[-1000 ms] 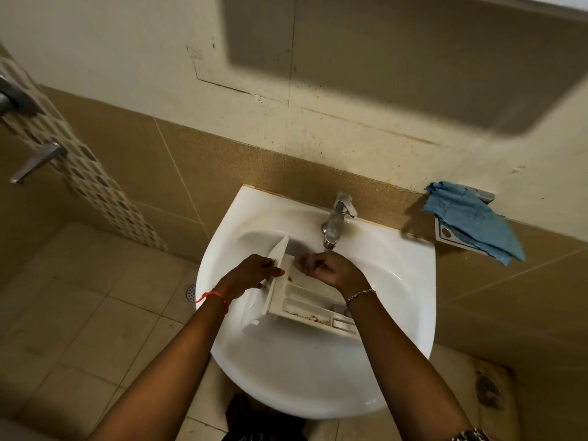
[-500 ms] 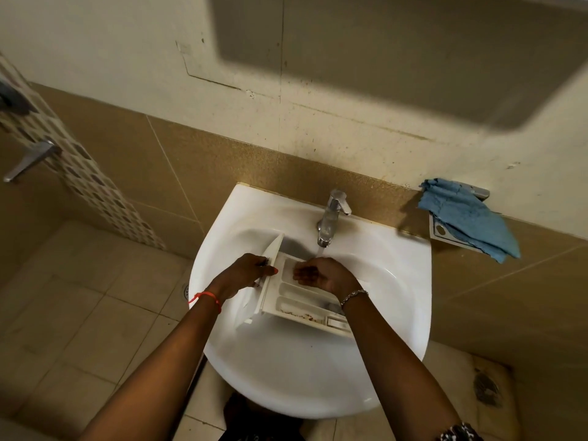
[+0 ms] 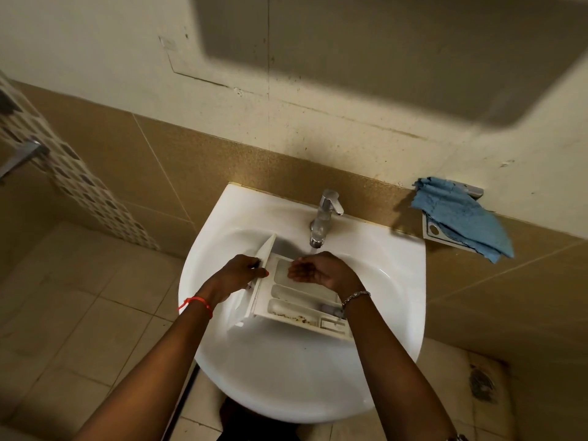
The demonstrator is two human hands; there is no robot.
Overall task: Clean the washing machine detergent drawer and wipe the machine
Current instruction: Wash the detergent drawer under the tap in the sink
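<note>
Gripping drawer [image 3: 296,300] front panel, left hand [image 3: 241,272], long axis rightward, right hand [image 3: 321,272] cupped open.

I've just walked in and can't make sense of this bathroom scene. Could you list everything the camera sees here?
White ceramic washbasin: one, white, fixed to the tan tiled wall, centre.
Chrome metal tap: one, silver, at the basin's back rim, water running.
White plastic detergent drawer: one, white with brown residue along its near edge, held over the basin under the tap.
Blue crumpled cloth: one, blue, on a small wall shelf right of the basin.
Red thread bracelet: one, red, left wrist.
Silver chain bracelet: one, silver, right wrist.
Left hand: grips the drawer's front panel.
Right hand: cupped, over the drawer's compartments below the tap.
</note>
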